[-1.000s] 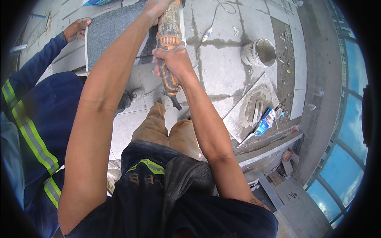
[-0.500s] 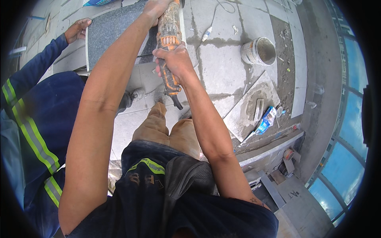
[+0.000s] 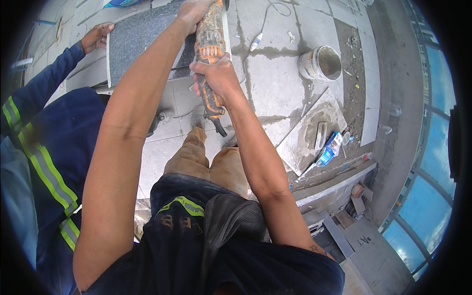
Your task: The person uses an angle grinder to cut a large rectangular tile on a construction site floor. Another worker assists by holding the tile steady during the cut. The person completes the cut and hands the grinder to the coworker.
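The dust-caked orange-and-grey cylindrical power tool point(image 3: 210, 35) was in front of the person, overlapping the right side of a dark grey speckled stone slab point(image 3: 132, 46). Judged heavy, rigid, perhaps slippery with dust; best held at 2 places, rear handle and front body. Bare right hand point(image 3: 219, 76) was wrapped round the rear handle; bare left hand point(image 3: 192, 14) lay at the front, fingers partly hidden, grip undetermined. A co-worker's bare hand point(image 3: 98, 38) touched the slab's left edge. Tool head was cut off above; contact with slab could not be told.
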`<state>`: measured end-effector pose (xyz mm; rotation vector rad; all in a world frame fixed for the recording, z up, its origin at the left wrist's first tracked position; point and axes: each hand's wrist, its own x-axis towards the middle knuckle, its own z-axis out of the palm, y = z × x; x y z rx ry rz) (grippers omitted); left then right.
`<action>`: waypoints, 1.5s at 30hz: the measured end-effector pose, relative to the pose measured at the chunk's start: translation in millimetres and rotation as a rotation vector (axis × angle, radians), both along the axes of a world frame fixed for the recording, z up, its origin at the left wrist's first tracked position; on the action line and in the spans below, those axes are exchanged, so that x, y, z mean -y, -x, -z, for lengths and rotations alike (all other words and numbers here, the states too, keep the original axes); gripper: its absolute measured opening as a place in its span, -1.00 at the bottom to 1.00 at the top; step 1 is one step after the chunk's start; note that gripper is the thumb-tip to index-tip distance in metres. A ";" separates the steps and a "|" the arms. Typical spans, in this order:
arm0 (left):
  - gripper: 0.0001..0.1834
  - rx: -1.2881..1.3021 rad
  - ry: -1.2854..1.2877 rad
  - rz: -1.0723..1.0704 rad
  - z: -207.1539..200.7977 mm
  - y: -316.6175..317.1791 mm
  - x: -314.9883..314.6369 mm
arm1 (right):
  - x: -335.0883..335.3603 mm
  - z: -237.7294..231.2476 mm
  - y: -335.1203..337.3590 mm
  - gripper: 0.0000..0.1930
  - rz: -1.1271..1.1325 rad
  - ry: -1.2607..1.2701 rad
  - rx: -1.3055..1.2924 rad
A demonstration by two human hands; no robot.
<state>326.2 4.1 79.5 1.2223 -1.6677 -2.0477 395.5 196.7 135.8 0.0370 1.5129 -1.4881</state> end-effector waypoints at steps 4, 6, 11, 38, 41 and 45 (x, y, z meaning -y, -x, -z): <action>-0.39 0.000 -0.005 0.001 0.1 -1.0 -0.7 | -0.6 -1.3 -1.4 -0.44 0.006 -0.008 -0.005; -0.40 -0.001 -0.006 0.001 0.1 -1.4 -1.1 | -0.9 -2.3 -2.3 -0.43 0.006 -0.007 0.000; -0.40 -0.001 -0.010 -0.001 0.8 -3.0 -2.6 | -2.3 -4.0 -3.5 -0.43 0.003 -0.009 -0.009; -0.42 -0.020 -0.033 -0.003 0.9 -10.4 -9.5 | -10.8 -2.7 -10.4 -0.73 -0.034 -0.042 -0.042; -0.42 -0.022 -0.035 -0.005 0.7 -10.0 -10.6 | -10.2 -3.6 -10.1 -0.44 -0.004 -0.012 -0.013; -0.42 -0.023 -0.033 -0.009 2.0 -13.1 -11.6 | -11.7 -5.1 -11.2 -0.43 0.004 0.016 -0.005</action>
